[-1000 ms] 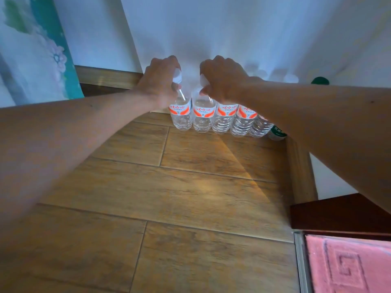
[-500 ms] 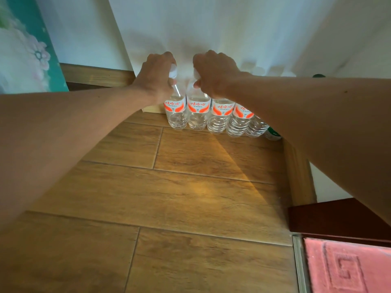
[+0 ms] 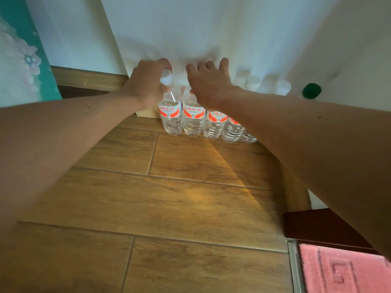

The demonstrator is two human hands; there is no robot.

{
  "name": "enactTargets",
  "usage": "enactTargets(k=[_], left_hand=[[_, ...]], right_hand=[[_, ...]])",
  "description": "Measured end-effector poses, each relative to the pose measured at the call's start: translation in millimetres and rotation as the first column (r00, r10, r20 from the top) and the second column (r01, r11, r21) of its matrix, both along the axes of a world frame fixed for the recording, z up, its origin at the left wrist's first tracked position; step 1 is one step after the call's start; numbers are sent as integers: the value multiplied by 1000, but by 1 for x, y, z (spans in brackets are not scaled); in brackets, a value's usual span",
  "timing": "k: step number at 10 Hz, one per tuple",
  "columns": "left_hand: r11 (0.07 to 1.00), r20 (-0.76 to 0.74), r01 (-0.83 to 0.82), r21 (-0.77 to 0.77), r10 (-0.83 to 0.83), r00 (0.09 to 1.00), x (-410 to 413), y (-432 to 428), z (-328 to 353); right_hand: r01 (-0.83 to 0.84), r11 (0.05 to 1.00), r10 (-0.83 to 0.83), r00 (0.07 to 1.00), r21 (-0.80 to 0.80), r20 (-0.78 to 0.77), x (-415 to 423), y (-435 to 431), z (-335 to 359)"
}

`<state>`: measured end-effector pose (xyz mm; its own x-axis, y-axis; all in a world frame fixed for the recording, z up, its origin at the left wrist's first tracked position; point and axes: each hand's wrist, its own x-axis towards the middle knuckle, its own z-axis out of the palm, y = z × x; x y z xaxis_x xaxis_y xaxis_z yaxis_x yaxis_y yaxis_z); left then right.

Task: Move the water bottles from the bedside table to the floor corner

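Floor planks [image 3: 190, 197] lie nearest beneath both forearms, with a red mat [image 3: 338, 271] under the right one. Farther out, water bottles [image 3: 214, 125] stand in a tight row on these planks, directly under the hands: the left hand [image 3: 148, 83] curls round the neck of the leftmost bottle [image 3: 171, 119], while the right hand [image 3: 208, 83] is spread with fingers straight over the second bottle [image 3: 193, 121]. Beyond the knuckles hangs a white curtain [image 3: 211, 28].
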<state>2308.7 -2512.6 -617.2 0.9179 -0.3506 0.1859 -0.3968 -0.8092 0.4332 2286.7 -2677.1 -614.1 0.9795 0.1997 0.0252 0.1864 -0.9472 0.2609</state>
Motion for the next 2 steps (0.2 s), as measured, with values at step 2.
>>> enactTargets(k=[2], left_hand=[[992, -67, -43, -118, 35, 997, -6, -3, -1]], right_hand=[[2, 998, -5, 999, 62, 38, -4, -3, 1]])
